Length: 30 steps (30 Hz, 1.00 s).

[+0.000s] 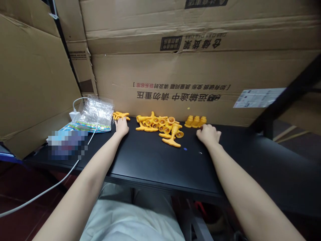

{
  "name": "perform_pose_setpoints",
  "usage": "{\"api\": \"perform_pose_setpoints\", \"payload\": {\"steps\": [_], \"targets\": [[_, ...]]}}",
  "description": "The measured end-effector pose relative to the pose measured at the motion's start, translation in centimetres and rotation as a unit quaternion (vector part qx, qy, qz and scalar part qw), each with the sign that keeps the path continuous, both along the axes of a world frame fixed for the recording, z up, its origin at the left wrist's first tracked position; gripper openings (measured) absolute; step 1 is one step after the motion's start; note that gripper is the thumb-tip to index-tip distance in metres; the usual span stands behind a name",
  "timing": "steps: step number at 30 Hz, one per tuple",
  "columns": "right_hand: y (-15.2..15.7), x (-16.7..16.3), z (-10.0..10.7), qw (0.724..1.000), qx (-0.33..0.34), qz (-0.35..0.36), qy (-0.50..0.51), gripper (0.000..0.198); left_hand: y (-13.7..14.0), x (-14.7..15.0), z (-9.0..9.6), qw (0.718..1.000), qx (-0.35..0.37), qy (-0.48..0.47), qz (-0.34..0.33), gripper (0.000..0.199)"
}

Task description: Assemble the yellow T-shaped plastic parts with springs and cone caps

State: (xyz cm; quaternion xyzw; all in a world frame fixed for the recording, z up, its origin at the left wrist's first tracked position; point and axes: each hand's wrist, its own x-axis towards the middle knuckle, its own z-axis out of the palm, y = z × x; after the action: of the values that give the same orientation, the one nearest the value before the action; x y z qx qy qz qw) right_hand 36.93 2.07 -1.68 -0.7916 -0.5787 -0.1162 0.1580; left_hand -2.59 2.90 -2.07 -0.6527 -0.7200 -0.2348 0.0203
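Note:
At the back left, my left hand has its fingers curled against small yellow T-shaped handles, closed on one of them. On the right, my right hand is closed with fingers curled down; what they hold, if anything, is hidden. Just behind its fingertips, yellow stepped, bell-like pieces stand upright in a short row. Between my hands lies a loose pile of yellow T-handled pieces with cup-shaped ends. Nearest me, one T-handled piece lies with its crossbar towards me.
A clear plastic bag and a colourful packet lie at the left, with a white charger and its cable running off the black tabletop. Cardboard walls the back. A small blue piece lies mid-table.

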Motion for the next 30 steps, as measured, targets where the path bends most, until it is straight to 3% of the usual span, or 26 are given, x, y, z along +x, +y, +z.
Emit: {"api": "perform_pose_setpoints", "payload": {"steps": [7,11,16,23,26,30], "targets": [[0.1,0.0,-0.1,0.999,-0.01,0.042,-0.005,0.034,2.0,-1.3,0.4,0.998,-0.06,0.01,0.023,0.056],[0.1,-0.5,0.5,0.996,0.043,0.079,-0.012,0.033,2.6,-1.7,0.3,0.998,-0.056,0.0,0.014,0.043],[0.3,-2.5,1.8,0.976,0.075,0.205,0.02,0.03,2.5,-1.9,0.0,1.0,-0.029,0.011,0.004,0.042],[0.8,-4.4,1.9,0.915,0.059,0.398,-0.03,0.043,1.9,-1.9,0.4,0.999,0.023,0.037,0.012,0.037],[1.0,-4.6,1.8,0.909,0.048,0.411,-0.049,0.046,1.6,-1.7,0.5,0.998,0.05,0.038,0.003,0.035],[0.8,-5.1,1.9,0.922,0.002,0.385,-0.046,0.046,1.2,-0.7,1.3,0.994,0.1,-0.007,-0.034,0.032]]}}
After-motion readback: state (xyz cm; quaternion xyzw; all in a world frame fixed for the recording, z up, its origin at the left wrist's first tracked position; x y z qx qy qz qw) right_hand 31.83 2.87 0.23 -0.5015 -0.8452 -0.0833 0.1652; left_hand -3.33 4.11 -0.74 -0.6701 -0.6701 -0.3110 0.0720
